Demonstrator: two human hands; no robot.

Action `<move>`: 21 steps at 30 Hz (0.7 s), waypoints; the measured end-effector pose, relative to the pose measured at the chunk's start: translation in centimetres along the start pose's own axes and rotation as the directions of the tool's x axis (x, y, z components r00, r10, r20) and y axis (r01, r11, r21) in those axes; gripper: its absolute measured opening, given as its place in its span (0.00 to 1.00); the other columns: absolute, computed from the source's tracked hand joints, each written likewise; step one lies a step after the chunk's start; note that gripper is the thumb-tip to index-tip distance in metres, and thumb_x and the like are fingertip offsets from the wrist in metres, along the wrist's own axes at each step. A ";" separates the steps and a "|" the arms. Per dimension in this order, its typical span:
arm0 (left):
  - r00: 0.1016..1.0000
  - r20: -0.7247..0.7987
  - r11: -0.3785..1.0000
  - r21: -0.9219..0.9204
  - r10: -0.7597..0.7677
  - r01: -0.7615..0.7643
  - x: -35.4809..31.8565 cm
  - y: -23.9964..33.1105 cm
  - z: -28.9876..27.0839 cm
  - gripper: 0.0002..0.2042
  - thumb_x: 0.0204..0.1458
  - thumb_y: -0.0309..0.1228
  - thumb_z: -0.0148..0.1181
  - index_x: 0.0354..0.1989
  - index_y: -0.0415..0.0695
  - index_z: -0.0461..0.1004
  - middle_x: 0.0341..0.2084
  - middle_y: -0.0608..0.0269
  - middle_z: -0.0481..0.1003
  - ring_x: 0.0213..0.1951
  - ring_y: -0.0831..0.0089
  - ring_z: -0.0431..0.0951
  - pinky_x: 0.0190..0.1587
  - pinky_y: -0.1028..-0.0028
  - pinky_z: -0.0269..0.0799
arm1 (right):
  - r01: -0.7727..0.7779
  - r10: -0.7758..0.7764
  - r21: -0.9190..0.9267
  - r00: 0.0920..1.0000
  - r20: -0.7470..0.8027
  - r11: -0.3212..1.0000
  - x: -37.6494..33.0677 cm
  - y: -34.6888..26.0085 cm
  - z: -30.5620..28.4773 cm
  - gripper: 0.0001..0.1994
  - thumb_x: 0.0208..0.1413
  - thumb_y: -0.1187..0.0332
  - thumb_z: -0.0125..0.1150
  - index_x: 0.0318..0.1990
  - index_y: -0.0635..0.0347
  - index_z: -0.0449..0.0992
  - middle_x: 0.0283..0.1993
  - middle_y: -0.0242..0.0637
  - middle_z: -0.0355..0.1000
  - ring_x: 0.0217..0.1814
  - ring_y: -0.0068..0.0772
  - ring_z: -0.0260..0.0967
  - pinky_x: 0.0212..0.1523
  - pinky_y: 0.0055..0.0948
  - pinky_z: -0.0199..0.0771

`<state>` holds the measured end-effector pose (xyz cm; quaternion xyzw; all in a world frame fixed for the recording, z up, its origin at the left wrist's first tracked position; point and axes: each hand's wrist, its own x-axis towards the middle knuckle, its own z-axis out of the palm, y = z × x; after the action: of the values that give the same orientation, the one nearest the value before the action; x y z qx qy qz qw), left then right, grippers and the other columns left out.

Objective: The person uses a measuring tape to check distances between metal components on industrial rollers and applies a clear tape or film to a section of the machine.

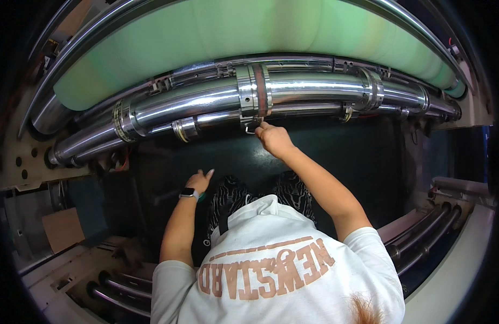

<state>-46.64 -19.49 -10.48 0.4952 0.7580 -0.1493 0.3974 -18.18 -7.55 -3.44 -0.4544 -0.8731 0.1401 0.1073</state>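
Work at the collar [253,92] looks under way — right hand [276,143] pinching a bent rod [250,130], left hand [197,182] loosely spread — and next calls for a steady grip.

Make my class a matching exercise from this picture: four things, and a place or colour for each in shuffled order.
Things
1. Right hand
2. Left hand
3. Watch
4. Large roller

Places and colours
A. Pale green
B. Beside the patterned trousers, away from the metal shafts
C. Strapped to a wrist
D. At a bent metal piece below the banded collar

Pairs: 1-D, 2-B, 3-C, 4-A
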 end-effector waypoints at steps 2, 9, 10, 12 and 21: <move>0.995 -0.045 0.996 -0.003 -0.089 0.089 -0.3 -3.8 0.4 0.36 0.53 0.59 0.32 0.54 0.36 0.60 0.49 0.38 0.65 0.52 0.48 0.65 0.53 0.58 0.61 | 0.050 -0.052 -0.036 0.997 -0.063 0.998 0.2 0.2 -0.1 0.03 0.44 0.71 0.52 0.28 0.56 0.70 0.31 0.36 0.67 0.33 0.38 0.70 0.30 0.35 0.70; 0.987 0.036 0.986 -0.060 -0.156 0.158 -0.2 -14.7 4.4 0.37 0.52 0.61 0.32 0.53 0.37 0.63 0.53 0.42 0.62 0.56 0.50 0.61 0.57 0.61 0.56 | 0.008 -0.074 -0.247 0.963 -0.259 0.969 1.0 2.0 -1.5 0.15 0.37 0.55 0.63 0.24 0.55 0.70 0.26 0.33 0.66 0.32 0.34 0.67 0.39 0.34 0.61; 0.989 0.052 0.988 -0.067 -0.136 0.139 -0.3 -15.9 4.6 0.38 0.52 0.61 0.31 0.54 0.37 0.62 0.54 0.42 0.61 0.57 0.50 0.60 0.58 0.61 0.55 | 0.002 -0.070 -0.266 0.966 -0.249 0.964 1.1 1.8 -1.9 0.15 0.36 0.55 0.64 0.25 0.55 0.70 0.27 0.33 0.65 0.33 0.34 0.67 0.40 0.34 0.60; 0.977 0.132 0.984 -0.036 -0.166 0.172 0.0 -18.7 5.1 0.38 0.52 0.61 0.30 0.56 0.36 0.60 0.55 0.43 0.60 0.58 0.51 0.59 0.59 0.62 0.53 | -0.012 -0.060 -0.298 0.971 -0.229 0.954 1.2 1.3 -2.8 0.16 0.35 0.55 0.64 0.27 0.56 0.71 0.28 0.33 0.65 0.35 0.33 0.67 0.41 0.35 0.59; 0.985 0.112 0.991 0.044 -0.128 0.123 -2.0 -20.0 -1.7 0.35 0.53 0.59 0.33 0.52 0.36 0.64 0.50 0.41 0.64 0.52 0.52 0.65 0.55 0.62 0.58 | -0.119 0.083 -0.136 0.967 -0.241 0.984 1.0 1.1 -2.2 0.17 0.36 0.54 0.64 0.28 0.57 0.71 0.30 0.34 0.66 0.38 0.34 0.66 0.46 0.36 0.56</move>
<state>-64.46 -28.96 -11.25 0.4442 0.7607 -0.2162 0.4210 -17.18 -5.84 -1.72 -0.5185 -0.8381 0.0250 0.1680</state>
